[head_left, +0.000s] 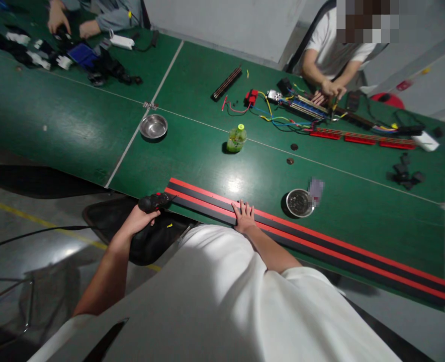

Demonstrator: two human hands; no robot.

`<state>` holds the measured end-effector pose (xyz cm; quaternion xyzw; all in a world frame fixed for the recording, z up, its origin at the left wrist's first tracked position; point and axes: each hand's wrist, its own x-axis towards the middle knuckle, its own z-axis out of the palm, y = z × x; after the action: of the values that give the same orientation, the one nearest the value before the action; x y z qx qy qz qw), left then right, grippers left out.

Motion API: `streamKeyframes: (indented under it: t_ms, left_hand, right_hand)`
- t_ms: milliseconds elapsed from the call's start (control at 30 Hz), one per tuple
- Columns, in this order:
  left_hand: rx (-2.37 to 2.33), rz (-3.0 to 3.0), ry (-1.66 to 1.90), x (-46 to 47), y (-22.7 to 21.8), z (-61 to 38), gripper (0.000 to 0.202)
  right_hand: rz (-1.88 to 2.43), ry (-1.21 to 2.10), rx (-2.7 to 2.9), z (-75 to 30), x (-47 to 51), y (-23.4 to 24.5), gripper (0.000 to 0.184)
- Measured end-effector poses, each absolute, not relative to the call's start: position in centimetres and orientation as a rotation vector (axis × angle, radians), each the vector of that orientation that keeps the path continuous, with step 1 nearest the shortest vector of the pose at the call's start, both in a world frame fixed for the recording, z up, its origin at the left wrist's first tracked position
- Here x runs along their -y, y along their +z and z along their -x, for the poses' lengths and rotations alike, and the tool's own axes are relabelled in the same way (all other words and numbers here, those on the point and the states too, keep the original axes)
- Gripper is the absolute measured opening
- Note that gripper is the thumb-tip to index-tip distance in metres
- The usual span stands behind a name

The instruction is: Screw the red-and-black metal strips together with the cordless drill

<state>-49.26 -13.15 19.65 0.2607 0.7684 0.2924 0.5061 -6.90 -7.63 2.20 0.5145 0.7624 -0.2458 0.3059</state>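
Note:
Along the table's near edge lie long red and black strips [301,226], running off past the right side of the view. My left hand [141,219] is closed round the handle of a black power screwdriver [155,202] with red marks. Its tip points at the strips' left end; whether it touches them I cannot tell. Fingers spread, my right hand [245,216] lies flat on the strips, a little right of their left end.
On the green table [192,146] stand a metal bowl [153,126], a green bottle [237,138] and a bowl of small dark parts [299,203]. Across it, one person handles wired strips [308,108]; another's hands [58,17] work among black parts. A chair [143,246] is below.

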Motion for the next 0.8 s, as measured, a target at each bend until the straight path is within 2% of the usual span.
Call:
streamKeyframes:
  t_ms: [533, 800]
  left_hand:
    - [-1.911, -0.831, 0.505, 12.0, 19.1, 49.7, 0.019]
    - [-1.876, -0.959, 0.345, 10.7, 19.5, 49.8, 0.022]
  right_hand:
    - [-1.363, -0.668, -2.055, 6.8, 7.8, 2.5, 0.132]
    - [-1.384, -0.668, -2.109, 6.7, 8.1, 2.2, 0.131]
